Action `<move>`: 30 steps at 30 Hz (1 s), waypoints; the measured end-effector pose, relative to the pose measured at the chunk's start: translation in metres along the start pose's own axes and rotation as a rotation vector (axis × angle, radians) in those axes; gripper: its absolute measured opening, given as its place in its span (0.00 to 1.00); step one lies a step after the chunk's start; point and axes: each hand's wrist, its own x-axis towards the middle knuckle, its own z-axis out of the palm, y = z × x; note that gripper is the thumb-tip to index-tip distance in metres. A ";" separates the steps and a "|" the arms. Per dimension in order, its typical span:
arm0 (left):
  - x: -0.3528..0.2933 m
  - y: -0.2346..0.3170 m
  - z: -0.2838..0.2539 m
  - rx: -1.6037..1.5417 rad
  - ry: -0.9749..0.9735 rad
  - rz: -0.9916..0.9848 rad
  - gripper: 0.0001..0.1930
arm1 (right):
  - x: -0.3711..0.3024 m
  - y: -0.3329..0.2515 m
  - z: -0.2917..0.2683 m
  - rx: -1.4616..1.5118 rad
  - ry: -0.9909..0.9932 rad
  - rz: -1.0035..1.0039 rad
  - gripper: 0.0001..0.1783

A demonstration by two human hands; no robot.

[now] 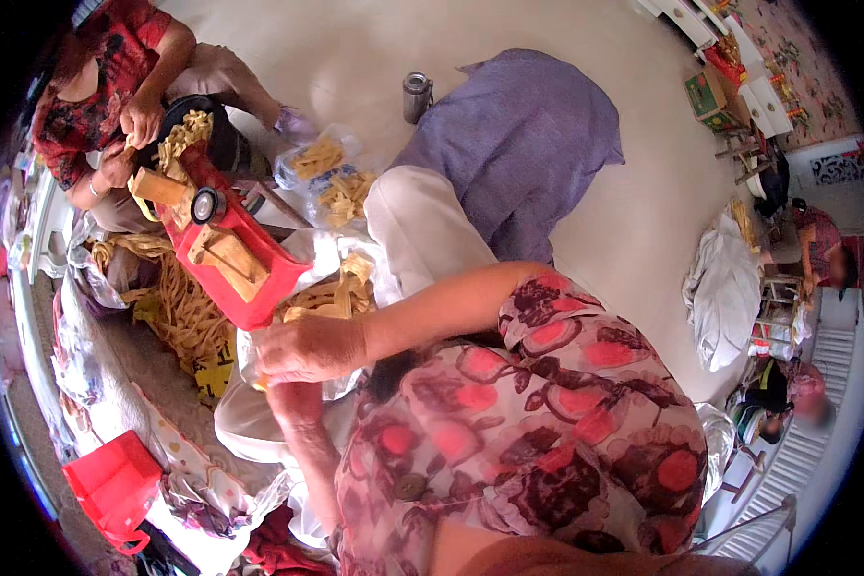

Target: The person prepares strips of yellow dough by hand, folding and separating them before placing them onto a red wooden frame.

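Observation:
My right hand (pixel 309 349) is closed, its fingers curled at the near end of a red stand (pixel 259 309). My left hand (pixel 294 397) is just below it, close against it, with its fingers mostly hidden. A tiny yellow-orange bit (pixel 261 384) shows at the fingertips; what it belongs to cannot be made out. Wooden blocks (pixel 228 264) and a round black-rimmed dial (pixel 206 204) sit on the red stand. Beside my right hand, tan strips (pixel 341 298) lie in a heap near my white-trousered leg (pixel 427 226).
Across from me a person's hands (pixel 130 144) work at tan strips (pixel 187 134). More strips (pixel 168 298) pile up left of the stand, and bagged ones (pixel 317 158) lie beyond. A purple cloth (pixel 523 134), a metal flask (pixel 417 96) and a red bag (pixel 115 485) are around me.

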 end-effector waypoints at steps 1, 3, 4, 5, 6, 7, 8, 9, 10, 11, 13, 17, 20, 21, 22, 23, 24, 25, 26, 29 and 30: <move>-0.003 0.007 0.001 0.696 -0.035 0.047 0.22 | -0.006 -0.001 0.002 -0.008 0.013 -0.056 0.10; -0.005 0.007 0.006 0.741 0.004 0.040 0.21 | -0.011 -0.009 -0.003 0.039 -0.040 -0.008 0.10; -0.006 0.008 0.008 0.766 0.027 0.039 0.21 | -0.012 -0.012 -0.005 0.066 -0.066 0.014 0.10; -0.007 0.008 0.009 0.791 0.049 0.037 0.20 | -0.010 -0.014 -0.004 0.147 -0.070 0.119 0.12; -0.006 0.004 0.007 0.772 0.104 0.108 0.20 | -0.008 -0.015 -0.003 0.230 -0.071 0.229 0.14; -0.007 0.002 0.009 0.760 0.110 0.100 0.20 | -0.004 -0.016 -0.002 0.313 -0.072 0.339 0.16; -0.009 -0.001 0.012 0.748 0.115 0.092 0.19 | 0.001 -0.015 -0.003 0.295 0.006 0.326 0.16; -0.008 -0.009 0.016 0.730 0.118 0.080 0.18 | 0.006 -0.013 -0.005 0.271 0.081 0.319 0.16; -0.006 -0.020 0.019 0.811 0.273 0.158 0.18 | 0.010 -0.010 -0.006 0.247 0.155 0.310 0.16; -0.010 -0.020 0.021 0.835 0.161 0.064 0.18 | 0.011 -0.007 -0.005 0.186 0.131 0.273 0.15; -0.022 -0.021 0.028 0.879 -0.054 -0.123 0.18 | 0.010 0.000 -0.002 0.075 0.088 0.203 0.13; -0.027 -0.019 0.040 1.424 0.178 -0.053 0.13 | -0.009 0.003 0.001 0.150 -0.077 0.209 0.10; -0.026 -0.033 0.072 2.262 0.319 0.228 0.11 | -0.011 -0.002 -0.008 0.116 -0.066 0.280 0.09; -0.025 -0.036 0.078 2.538 0.363 0.329 0.10 | -0.010 -0.003 -0.010 0.152 -0.048 0.340 0.09; -0.026 -0.023 0.068 2.522 0.319 0.488 0.09 | 0.000 0.000 -0.007 0.192 0.089 0.399 0.12; -0.024 -0.026 0.064 2.458 0.281 0.705 0.09 | 0.001 0.000 -0.011 0.442 0.104 0.604 0.13; -0.018 -0.036 0.065 2.383 0.246 0.922 0.09 | 0.005 0.000 -0.012 0.754 0.072 0.761 0.13; -0.015 -0.041 0.064 2.293 0.212 1.133 0.09 | 0.008 0.001 -0.011 1.068 0.032 0.915 0.12; -0.017 -0.037 0.055 2.218 0.287 1.148 0.11 | 0.009 0.002 -0.010 1.273 -0.027 1.012 0.11; -0.008 -0.045 0.061 2.236 0.173 1.471 0.12 | 0.007 0.009 -0.002 1.775 -0.220 1.183 0.06; -0.005 -0.045 0.062 2.257 0.067 1.418 0.13 | 0.002 0.012 -0.003 1.773 -0.173 1.150 0.07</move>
